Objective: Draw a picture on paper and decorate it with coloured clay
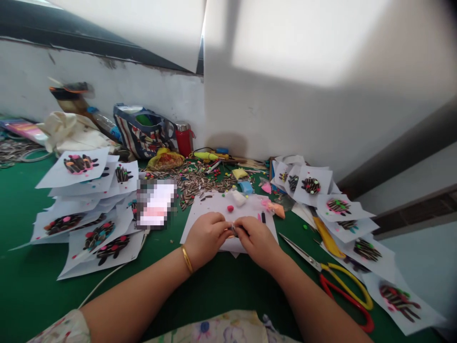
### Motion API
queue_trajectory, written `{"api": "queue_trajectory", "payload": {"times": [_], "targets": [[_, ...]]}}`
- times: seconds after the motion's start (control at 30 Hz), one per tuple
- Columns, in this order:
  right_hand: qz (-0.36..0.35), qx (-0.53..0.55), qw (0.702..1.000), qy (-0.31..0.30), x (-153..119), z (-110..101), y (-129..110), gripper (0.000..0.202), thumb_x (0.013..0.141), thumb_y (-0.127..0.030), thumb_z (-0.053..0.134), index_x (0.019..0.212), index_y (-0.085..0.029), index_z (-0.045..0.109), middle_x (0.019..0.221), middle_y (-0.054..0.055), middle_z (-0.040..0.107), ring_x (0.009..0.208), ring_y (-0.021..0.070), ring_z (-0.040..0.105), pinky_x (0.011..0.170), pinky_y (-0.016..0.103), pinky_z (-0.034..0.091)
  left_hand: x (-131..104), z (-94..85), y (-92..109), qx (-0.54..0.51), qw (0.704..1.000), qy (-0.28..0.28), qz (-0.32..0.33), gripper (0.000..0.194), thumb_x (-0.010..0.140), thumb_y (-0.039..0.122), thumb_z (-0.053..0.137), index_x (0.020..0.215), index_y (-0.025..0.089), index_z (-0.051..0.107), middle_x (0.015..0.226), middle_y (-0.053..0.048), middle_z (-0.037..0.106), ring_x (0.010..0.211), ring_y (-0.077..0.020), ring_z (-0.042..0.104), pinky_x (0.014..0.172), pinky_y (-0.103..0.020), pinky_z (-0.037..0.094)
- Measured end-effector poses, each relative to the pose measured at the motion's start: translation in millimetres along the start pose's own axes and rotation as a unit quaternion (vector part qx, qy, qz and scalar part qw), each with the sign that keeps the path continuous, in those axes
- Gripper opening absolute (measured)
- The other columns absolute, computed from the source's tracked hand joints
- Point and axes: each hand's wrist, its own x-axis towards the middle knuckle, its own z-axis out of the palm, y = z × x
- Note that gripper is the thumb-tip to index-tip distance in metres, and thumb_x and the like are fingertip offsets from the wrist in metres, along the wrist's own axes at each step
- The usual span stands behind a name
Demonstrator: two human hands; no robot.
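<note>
My left hand (206,238) and my right hand (257,239) meet over a white paper sheet (196,209). Their fingertips pinch together around a small dark piece (233,229), mostly covered by the fingers, so I cannot tell its kind. Just beyond the hands, a red clay lump (230,208) and a white clay lump (238,198) lie on the sheet. Beside my right hand is a short black strip (263,217), and an orange clay piece (277,209) sits at the sheet's right edge.
Scissors (321,267) lie open-bladed at right, near a yellow-handled cutter (326,236) and seed-decorated cards (367,250). More cards (76,197) pile up at left, beside a phone (159,205) with a cable. Behind are striped seeds (200,183), a bag (146,133) and a red flask (183,140).
</note>
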Motion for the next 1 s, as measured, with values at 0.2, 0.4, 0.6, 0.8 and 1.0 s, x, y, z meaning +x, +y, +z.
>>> {"api": "queue_trajectory", "payload": {"times": [0.2,0.4,0.6,0.8,1.0], "targets": [[-0.013,0.007,1.000,0.016,0,-1,-2,0.013,0.093,-0.018,0.048,0.097,-0.019,0.060,0.092,0.005,0.065,0.087,0.0190,0.058,0.077,0.029,0.042,-1,-3.4,3,0.038,0.999,-0.014,-0.011,0.029,0.094,0.037,0.053,0.081,0.019,0.071,0.078,-0.007,0.063,0.075,-0.0206,0.057,0.069,-0.035,0.044],[-0.032,-0.009,0.999,-0.005,0,-3,-5,0.012,0.094,-0.020,0.048,0.095,-0.020,0.060,0.090,0.005,0.064,0.085,0.0197,0.057,0.075,0.030,0.043,-2,1.1,3,-0.073,0.996,0.000,-0.060,0.012,0.087,0.028,0.064,0.086,0.020,0.072,0.083,-0.005,0.063,0.077,-0.0179,0.059,0.072,-0.031,0.046],[-0.048,-0.006,0.999,0.007,-1,-6,-5,0.013,0.095,-0.022,0.047,0.095,-0.020,0.059,0.090,0.005,0.064,0.085,0.0198,0.057,0.075,0.031,0.042,-1,-2.2,4,-0.094,0.994,0.000,-0.057,0.010,0.086,0.026,0.065,0.082,0.019,0.072,0.080,-0.004,0.062,0.076,-0.0175,0.057,0.073,-0.031,0.043],[-0.051,-0.016,0.998,0.022,0,-10,-4,0.010,0.092,-0.017,0.049,0.095,-0.019,0.059,0.088,0.006,0.062,0.086,0.0206,0.056,0.075,0.031,0.042,1,-4.1,4,-0.213,0.971,-0.003,-0.110,0.011,0.089,0.024,0.060,0.084,0.019,0.069,0.085,-0.003,0.059,0.082,-0.0161,0.057,0.077,-0.029,0.046],[-0.064,-0.009,0.998,0.021,0,-4,-1,0.014,0.089,-0.012,0.051,0.099,-0.019,0.058,0.094,0.006,0.063,0.090,0.0200,0.056,0.080,0.031,0.043,1,-2.2,0,-0.185,0.977,-0.027,-0.099,0.015,0.090,0.024,0.059,0.080,0.020,0.068,0.082,-0.003,0.056,0.079,-0.0165,0.054,0.074,-0.029,0.044]]}}
